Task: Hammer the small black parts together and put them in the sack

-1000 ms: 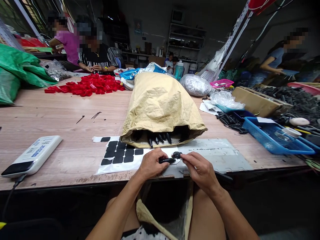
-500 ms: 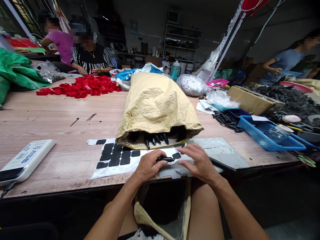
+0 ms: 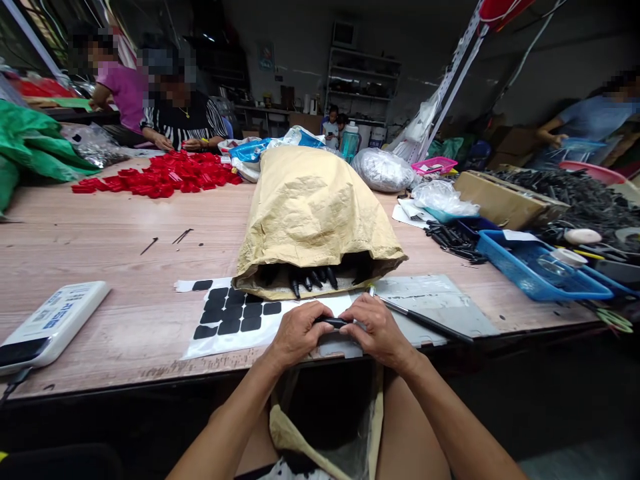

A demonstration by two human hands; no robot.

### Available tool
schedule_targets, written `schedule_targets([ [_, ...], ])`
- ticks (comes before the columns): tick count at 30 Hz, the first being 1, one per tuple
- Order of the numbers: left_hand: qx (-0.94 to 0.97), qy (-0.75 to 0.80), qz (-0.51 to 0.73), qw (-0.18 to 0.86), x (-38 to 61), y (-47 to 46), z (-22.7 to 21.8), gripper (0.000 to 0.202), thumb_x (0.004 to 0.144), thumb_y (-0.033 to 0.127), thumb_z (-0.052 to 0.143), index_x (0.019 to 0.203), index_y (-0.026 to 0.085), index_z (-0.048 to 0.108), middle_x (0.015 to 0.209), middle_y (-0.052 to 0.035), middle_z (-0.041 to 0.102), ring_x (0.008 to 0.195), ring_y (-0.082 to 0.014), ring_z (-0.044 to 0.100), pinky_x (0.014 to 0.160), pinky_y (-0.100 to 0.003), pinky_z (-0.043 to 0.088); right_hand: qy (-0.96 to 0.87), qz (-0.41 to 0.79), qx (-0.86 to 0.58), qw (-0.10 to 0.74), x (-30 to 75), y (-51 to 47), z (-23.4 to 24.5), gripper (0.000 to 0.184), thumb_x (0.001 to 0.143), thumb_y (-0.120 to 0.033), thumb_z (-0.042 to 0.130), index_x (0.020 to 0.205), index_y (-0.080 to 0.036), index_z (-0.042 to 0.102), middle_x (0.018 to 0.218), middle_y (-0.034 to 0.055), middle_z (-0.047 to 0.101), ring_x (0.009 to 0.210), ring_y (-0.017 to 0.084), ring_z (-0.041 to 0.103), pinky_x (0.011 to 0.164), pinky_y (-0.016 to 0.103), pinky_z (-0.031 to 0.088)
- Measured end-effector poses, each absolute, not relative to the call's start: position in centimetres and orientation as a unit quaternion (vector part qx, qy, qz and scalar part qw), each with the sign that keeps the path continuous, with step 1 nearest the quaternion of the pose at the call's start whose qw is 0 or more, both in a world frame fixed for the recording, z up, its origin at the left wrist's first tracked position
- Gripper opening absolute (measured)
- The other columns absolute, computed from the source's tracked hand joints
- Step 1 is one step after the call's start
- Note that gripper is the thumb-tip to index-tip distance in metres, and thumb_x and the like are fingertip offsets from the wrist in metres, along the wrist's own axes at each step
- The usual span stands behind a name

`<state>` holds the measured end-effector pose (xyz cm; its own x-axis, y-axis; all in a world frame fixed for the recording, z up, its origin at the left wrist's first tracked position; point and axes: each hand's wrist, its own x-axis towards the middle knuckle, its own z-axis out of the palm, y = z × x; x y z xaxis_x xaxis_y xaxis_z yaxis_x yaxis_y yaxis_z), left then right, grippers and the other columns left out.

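Between my two hands, just above the table's front edge, is a short black tube-like part (image 3: 332,322). My left hand (image 3: 299,331) is closed around its left end, and my right hand (image 3: 376,329) pinches its right end. The fingers hide both ends. Under and left of my hands lies a white sheet (image 3: 273,337) with rows of black rounded-square stickers (image 3: 230,313). Behind them, a tan paper sack (image 3: 315,200) lies with its mouth towards me, and several black pointed parts (image 3: 313,279) show inside. A black-handled rod (image 3: 425,320) rests on grey cardboard (image 3: 460,307) to the right.
A white power-bank-like box (image 3: 55,323) with a cable sits at left. Red plastic pieces (image 3: 165,175) are heaped farther back, near two seated people. At right stand a blue tray (image 3: 540,283) and a pile of black parts (image 3: 565,193). An open sack (image 3: 295,433) hangs between my knees.
My right hand has moved left and closed on the black part, where its fingers were spread before. The black sticker that was near its fingertips no longer shows. My left hand stays nearly in place.
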<state>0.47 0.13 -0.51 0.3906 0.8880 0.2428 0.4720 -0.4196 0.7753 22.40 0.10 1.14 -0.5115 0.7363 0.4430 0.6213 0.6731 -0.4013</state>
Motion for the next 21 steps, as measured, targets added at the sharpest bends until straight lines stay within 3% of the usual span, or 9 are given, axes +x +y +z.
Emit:
schedule_targets([
  [7,0.777,0.443,0.325,0.308,0.4,-0.1,-0.3,0.015,0.084,0.023,0.06,0.094,0.022,0.071,0.093,-0.0001,0.072,0.089,-0.0176,0.064,0.082,-0.028,0.044,-0.86,0.114,-0.39,0.31,22.2,0.1,0.9,0.004,0.085,-0.019,0.069,0.087,-0.021,0.071,0.08,0.0014,0.069,0.086,0.019,0.054,0.08,0.037,0.037],
  [14,0.781,0.444,0.314,0.307,0.4,0.1,-0.2,0.017,0.086,0.027,0.058,0.095,0.022,0.071,0.096,-0.0011,0.072,0.091,-0.0189,0.064,0.083,-0.029,0.045,-0.858,0.144,-0.404,0.282,22.4,0.4,1.8,0.003,0.083,-0.025,0.073,0.083,-0.022,0.072,0.081,0.0016,0.07,0.085,0.019,0.058,0.081,0.036,0.04],
  [21,0.762,0.448,0.327,0.334,0.2,0.0,-0.1,0.019,0.089,0.032,0.059,0.1,0.024,0.071,0.099,0.0006,0.072,0.094,-0.0181,0.063,0.084,-0.027,0.045,-0.855,0.166,-0.406,0.277,22.8,0.1,2.6,0.016,0.083,-0.032,0.074,0.098,-0.025,0.073,0.089,0.0008,0.072,0.088,0.019,0.059,0.085,0.036,0.043],
])
